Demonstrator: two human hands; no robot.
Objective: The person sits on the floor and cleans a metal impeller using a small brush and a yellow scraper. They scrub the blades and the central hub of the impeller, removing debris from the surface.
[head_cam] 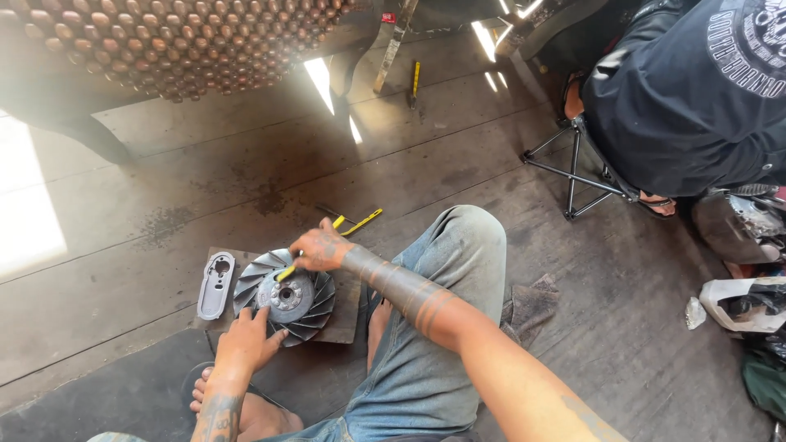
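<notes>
A round metal part with fan-like fins (315, 307) lies on a small dark board (342, 326) on the wooden floor. My left hand (248, 340) presses on the finned part's near edge, fingers spread toward its hub (286, 296). My right hand (321, 249) grips a yellow-handled tool (286, 272) whose tip rests at the hub. A flat oblong metal cover (215, 284) lies on the board just left of the finned part.
Two yellow-handled tools (361, 223) lie on the floor behind my right hand. A person in dark clothes sits on a folding stool (573, 176) at the right. A rag (530, 304) lies by my knee. A studded furniture piece (164, 41) stands at the back left; bags (741, 304) sit far right.
</notes>
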